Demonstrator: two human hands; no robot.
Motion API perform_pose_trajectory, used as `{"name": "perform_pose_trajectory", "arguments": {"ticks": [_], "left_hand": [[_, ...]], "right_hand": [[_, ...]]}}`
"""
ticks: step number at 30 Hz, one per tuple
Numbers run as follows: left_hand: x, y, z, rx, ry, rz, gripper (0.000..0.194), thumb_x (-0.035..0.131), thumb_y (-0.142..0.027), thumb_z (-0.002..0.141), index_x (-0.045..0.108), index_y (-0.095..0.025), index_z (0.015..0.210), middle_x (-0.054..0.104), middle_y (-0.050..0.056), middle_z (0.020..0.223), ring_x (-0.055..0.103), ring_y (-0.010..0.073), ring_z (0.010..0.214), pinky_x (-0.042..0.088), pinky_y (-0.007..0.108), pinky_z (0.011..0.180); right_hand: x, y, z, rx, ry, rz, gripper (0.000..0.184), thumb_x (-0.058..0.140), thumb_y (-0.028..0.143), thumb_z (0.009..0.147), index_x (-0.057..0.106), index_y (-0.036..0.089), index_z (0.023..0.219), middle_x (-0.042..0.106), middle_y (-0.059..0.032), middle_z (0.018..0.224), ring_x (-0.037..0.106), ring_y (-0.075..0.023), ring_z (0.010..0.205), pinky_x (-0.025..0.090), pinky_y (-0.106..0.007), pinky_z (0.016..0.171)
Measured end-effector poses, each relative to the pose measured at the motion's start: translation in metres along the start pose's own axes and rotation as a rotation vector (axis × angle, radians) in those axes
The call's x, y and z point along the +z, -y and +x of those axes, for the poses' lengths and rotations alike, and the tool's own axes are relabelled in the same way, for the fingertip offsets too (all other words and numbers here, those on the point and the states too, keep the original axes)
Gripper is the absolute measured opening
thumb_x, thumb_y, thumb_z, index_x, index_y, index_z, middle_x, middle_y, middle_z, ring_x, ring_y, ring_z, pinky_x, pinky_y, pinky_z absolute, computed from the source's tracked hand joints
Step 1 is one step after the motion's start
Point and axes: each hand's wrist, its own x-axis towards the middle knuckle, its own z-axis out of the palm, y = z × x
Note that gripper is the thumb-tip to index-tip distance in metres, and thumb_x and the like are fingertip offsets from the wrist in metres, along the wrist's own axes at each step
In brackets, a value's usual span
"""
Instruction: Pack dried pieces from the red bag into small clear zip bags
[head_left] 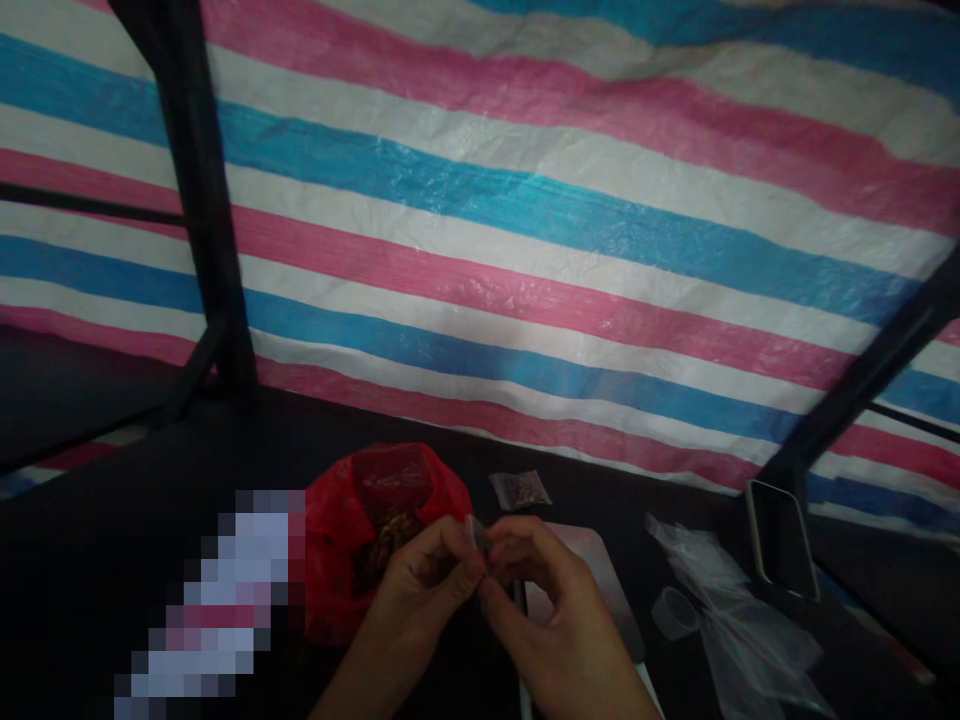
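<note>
My left hand (431, 575) and my right hand (544, 590) meet in front of me, the fingers of both pinched on a small clear plastic bag (474, 532). Most of that bag is hidden behind the fingertips, and its contents cannot be made out. Just left of my left hand an open red plastic bag (330, 590) holds a heap of small brown pieces (390, 535). Under and behind my right hand lies a flat silver-topped device (596, 565), perhaps a scale, partly covered. Beyond the hands is a filled small zip bag (523, 489).
To the right lie several flat clear plastic bags (757, 630), a small clear cup (675, 613) and a phone (782, 540). Dark frame posts (214, 230) stand before a striped sheet (525, 220). A pixelated patch (217, 600) covers something at left on the black surface.
</note>
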Motion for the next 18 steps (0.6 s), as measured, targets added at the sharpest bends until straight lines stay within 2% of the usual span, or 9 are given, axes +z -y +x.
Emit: {"name": "perform_pose_trajectory", "arguments": {"ticks": [2,6,9,14,18], "left_hand": [[0.001,0.001,0.0,0.006,-0.003,0.023,0.042,0.091,-0.052,0.076,0.068,-0.02,0.066,0.061,-0.003,0.069,0.054,0.0114,0.067,0.041,0.021,0.064],[0.005,-0.001,0.003,0.011,-0.003,0.045,0.045,0.091,-0.055,0.075,0.064,-0.02,0.067,0.059,-0.004,0.069,0.051,0.0119,0.067,0.04,0.022,0.063],[0.009,-0.003,0.007,0.011,0.016,0.069,0.045,0.089,-0.055,0.077,0.063,-0.02,0.068,0.057,-0.004,0.069,0.049,0.0119,0.066,0.039,0.022,0.062],[0.02,-0.007,0.009,-0.008,0.062,0.138,0.045,0.085,-0.057,0.081,0.061,-0.021,0.069,0.057,-0.004,0.07,0.049,0.0133,0.069,0.04,0.023,0.064],[0.037,-0.015,0.006,-0.053,0.065,0.348,0.039,0.065,-0.059,0.095,0.059,-0.023,0.08,0.058,-0.002,0.081,0.053,0.0172,0.08,0.046,0.026,0.075]], "right_hand": [[-0.003,0.0,0.001,0.023,0.022,-0.049,0.006,0.068,0.027,0.088,0.07,0.023,0.093,0.071,-0.0011,0.086,0.069,-0.0191,0.082,0.055,-0.03,0.076],[-0.009,0.003,0.003,0.046,0.062,-0.094,0.018,0.062,0.035,0.093,0.067,0.022,0.081,0.068,-0.0024,0.08,0.065,-0.0189,0.077,0.051,-0.029,0.07],[-0.012,0.002,0.006,0.057,0.057,-0.086,0.021,0.059,0.036,0.091,0.065,0.021,0.078,0.067,-0.0022,0.078,0.063,-0.0184,0.076,0.048,-0.029,0.07],[-0.011,-0.002,0.007,0.095,-0.05,-0.026,0.023,0.062,0.039,0.087,0.06,0.022,0.071,0.06,0.0007,0.071,0.056,-0.0164,0.068,0.044,-0.027,0.062],[-0.007,0.001,0.005,0.035,-0.223,-0.062,0.025,0.06,0.035,0.086,0.054,0.024,0.065,0.059,0.0011,0.066,0.056,-0.0162,0.063,0.045,-0.026,0.059]]}}
